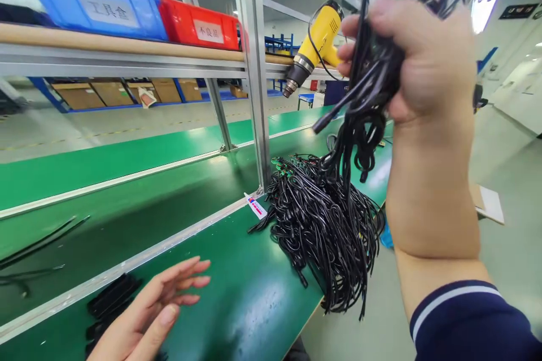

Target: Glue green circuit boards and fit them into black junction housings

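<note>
My right hand point(423, 56) is raised at the upper right, closed around a bundle of black cables point(368, 90). Their looped ends and a plug hang down from the fist, and a blurred green part shows above it. Below lies a big tangled pile of black cables point(322, 220) on the green bench, some strands drooping over its edge. At the lower left my left hand point(156, 304) hovers with fingers apart and nothing in it. Beside and partly behind that hand sit several black pieces point(114, 296), whose kind I cannot make out.
A yellow heat gun point(315, 39) hangs nose-down by the metal upright point(254, 79). On the shelf stand a blue bin point(93, 0) and a red bin point(203, 25). A white label point(256, 206) lies near the pile. Loose wires point(42, 242) lie at the left.
</note>
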Tool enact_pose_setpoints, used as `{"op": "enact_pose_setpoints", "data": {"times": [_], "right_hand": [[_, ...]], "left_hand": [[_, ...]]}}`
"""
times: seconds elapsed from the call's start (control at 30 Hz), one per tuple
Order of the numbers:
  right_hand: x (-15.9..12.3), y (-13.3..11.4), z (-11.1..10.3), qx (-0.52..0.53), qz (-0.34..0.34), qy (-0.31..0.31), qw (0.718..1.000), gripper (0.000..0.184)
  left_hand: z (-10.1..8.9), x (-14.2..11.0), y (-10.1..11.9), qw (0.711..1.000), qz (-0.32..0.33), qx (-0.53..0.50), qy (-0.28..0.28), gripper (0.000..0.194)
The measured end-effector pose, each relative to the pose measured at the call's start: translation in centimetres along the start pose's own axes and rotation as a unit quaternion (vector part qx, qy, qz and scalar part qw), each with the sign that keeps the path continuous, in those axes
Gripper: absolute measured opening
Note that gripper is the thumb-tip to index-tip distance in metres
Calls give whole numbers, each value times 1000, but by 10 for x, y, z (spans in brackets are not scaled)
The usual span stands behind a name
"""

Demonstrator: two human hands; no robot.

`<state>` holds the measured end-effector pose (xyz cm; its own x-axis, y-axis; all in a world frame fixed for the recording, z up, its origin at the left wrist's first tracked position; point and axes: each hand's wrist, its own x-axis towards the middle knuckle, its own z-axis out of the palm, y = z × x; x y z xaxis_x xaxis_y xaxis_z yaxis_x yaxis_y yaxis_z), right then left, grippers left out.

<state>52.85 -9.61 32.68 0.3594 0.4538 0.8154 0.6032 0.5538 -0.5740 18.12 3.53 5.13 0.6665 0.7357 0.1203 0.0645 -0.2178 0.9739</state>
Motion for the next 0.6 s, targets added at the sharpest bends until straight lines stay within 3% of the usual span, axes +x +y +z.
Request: {"op": "enact_pose_setpoints", "data": {"times": [0.07, 0.13, 0.2, 0.27, 0.33, 0.4, 0.5, 0.53, 0.6], "right_hand": [[-32, -5, 40, -106, -43, 18, 993, 12], [-81, 0, 87, -250, -47, 8, 967, 22], [-140, 13, 135, -304, -45, -96, 947, 19], [-200, 27, 179, -336, -39, -222, 914, 14], [-251, 37, 213, -355, -11, -283, 891, 18], [-287, 42, 231, -340, 14, -315, 886, 33], [-313, 43, 230, -267, 27, -381, 885, 72], [-315, 43, 224, -237, 24, -404, 883, 78], [-314, 49, 209, -183, 16, -421, 888, 71]], "left_hand": [[-1, 1, 21, 994, 33, -88, 46, 61], [-2, 1, 38, 980, 39, -179, 77, 86], [-3, 1, 51, 964, 11, -247, 101, 104], [-3, -1, 55, 949, -27, -283, 137, 100], [-4, -6, 49, 943, -61, -292, 149, 79], [-5, -13, 34, 943, -90, -287, 142, 60], [-7, -24, 6, 936, -119, -292, 156, 46], [-8, -27, -1, 931, -123, -304, 159, 45], [-9, -31, -12, 921, -120, -338, 153, 47]]}}
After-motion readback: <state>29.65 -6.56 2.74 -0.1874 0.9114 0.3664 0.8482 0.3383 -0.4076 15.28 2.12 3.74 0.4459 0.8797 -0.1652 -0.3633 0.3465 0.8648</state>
